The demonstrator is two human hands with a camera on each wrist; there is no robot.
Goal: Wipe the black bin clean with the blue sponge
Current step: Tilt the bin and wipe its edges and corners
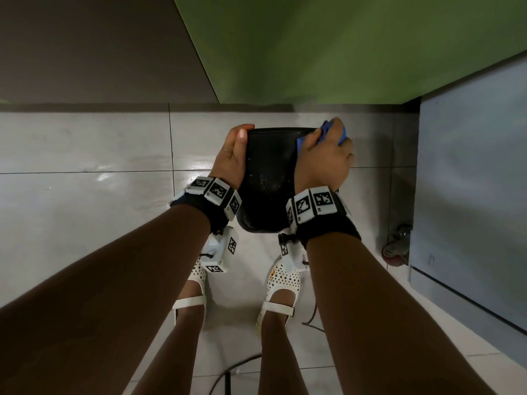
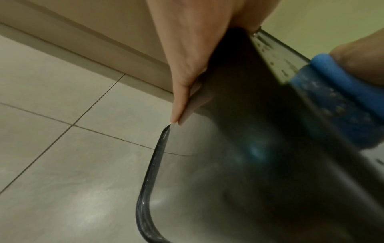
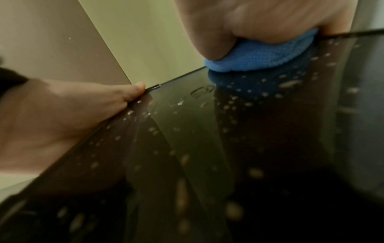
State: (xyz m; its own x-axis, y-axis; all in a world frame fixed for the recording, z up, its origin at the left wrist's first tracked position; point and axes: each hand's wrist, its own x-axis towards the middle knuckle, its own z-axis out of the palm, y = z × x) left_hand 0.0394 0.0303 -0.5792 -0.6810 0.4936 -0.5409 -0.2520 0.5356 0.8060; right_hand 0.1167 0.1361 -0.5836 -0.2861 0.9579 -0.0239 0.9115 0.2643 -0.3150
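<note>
I hold the black bin above the floor with its wet, droplet-covered flat side facing me. My left hand grips its left side, thumb over the far corner and fingers along the wall. My right hand holds the blue sponge and presses it on the bin's far right corner. The left wrist view shows the sponge folded over the bin's edge. In the right wrist view the sponge sits under my fingers on the bin's surface, with the left hand opposite.
Pale floor tiles lie below. A brown wall and a green wall stand ahead. A grey-blue cabinet on a caster is at the right. Dark cables run by my feet in white sandals.
</note>
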